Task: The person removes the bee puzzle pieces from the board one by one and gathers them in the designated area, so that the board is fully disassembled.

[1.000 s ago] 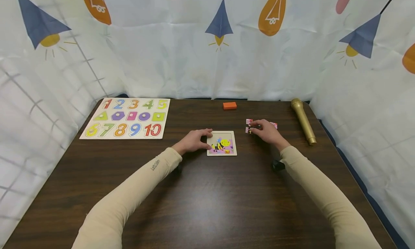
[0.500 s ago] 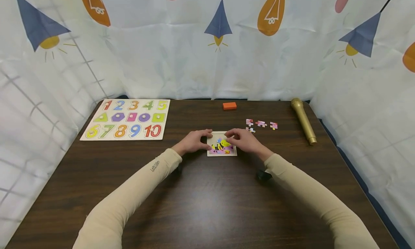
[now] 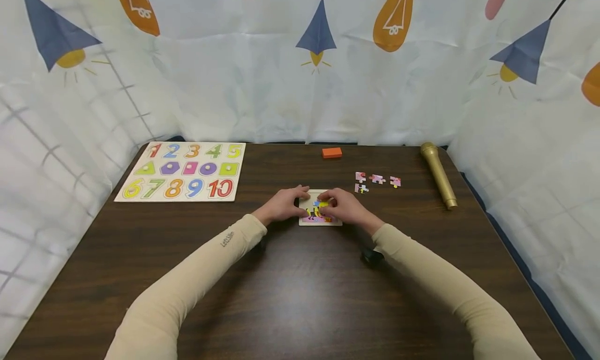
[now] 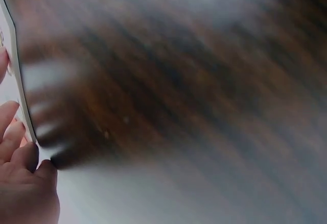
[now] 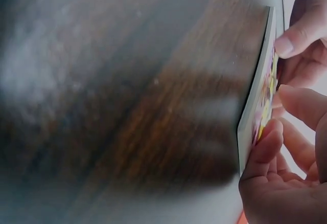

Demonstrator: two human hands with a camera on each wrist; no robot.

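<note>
Evidently the step in hand was fitting the bee picture (image 3: 311, 214) together inside a small puzzle frame (image 3: 321, 224), which lay flat on the table between the hands. A pale stretch showed along the frame's upper part, and I took it to be unfilled. The left hand (image 3: 283, 205) rested on the left side, its thumb and forefinger well apart, apparently steadying it. The right hand (image 3: 347, 206) was over the right side, thumb and forefinger near each other at the picture; whether they pinched a piece I could not tell.

As I judged it, the next move called for lining up the edges, pressing flat, and keeping the left hand firm. Four loose pieces (image 3: 376, 178) lay beyond the right hand, so more fitting seemed needed.

Farther out, an orange block (image 3: 332, 152) lay behind the frame, a number board (image 3: 225, 152) to the left, and a gold microphone (image 3: 438, 175) to the right, all on the dark table (image 3: 300, 297).
</note>
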